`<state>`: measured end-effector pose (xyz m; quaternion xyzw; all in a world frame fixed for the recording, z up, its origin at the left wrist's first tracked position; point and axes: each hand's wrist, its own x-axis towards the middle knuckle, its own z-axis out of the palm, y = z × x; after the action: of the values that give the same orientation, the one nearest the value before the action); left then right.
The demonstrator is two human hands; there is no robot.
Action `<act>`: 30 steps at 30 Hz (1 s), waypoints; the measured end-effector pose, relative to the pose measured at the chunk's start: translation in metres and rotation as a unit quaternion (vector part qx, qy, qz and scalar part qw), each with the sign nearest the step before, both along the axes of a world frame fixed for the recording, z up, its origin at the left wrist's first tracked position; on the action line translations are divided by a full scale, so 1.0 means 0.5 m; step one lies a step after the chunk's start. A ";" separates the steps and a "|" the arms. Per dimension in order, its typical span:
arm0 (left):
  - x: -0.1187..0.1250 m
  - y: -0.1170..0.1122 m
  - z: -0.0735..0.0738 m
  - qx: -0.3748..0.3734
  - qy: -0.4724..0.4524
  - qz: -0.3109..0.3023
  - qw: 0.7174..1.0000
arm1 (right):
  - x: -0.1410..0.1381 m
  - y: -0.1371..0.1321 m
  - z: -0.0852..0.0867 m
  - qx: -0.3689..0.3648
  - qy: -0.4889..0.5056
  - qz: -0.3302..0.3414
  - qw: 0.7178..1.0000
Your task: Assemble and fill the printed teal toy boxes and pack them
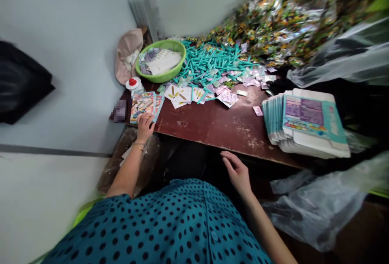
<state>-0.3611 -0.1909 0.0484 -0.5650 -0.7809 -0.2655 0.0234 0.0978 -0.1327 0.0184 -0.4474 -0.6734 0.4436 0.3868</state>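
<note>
My left hand [145, 125] rests on the near end of a printed box [142, 104] at the table's left end, fingers spread over its face and not wrapped round it. More printed boxes [159, 104] lie beside and partly beneath it. My right hand [237, 169] hangs in front of the table's near edge, fingers loosely extended and thumb apart, with nothing in it. White instruction sheets [179, 94] with yellow and brown drawings lie on the dark red table [209, 124], near a heap of teal plastic sticks [212, 59].
A green basin [161, 78] holds packets and papers. Behind the boxes stands a white container with a red top [133, 82]. Flattened teal cartons [306, 120] are stacked on the right. Shiny patterned packets [273, 25] pile up behind. Clear plastic bags [316, 211] hang at the right.
</note>
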 end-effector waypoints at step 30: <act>0.425 0.044 -0.082 0.017 -0.147 -0.324 0.934 | 0.117 0.413 0.210 0.031 -0.500 -0.226 0.835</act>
<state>-0.1487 -0.1691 0.0076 -0.7419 -0.5452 -0.3519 -0.1690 0.1562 0.0737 0.1236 -0.7355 -0.6690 0.0386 0.1003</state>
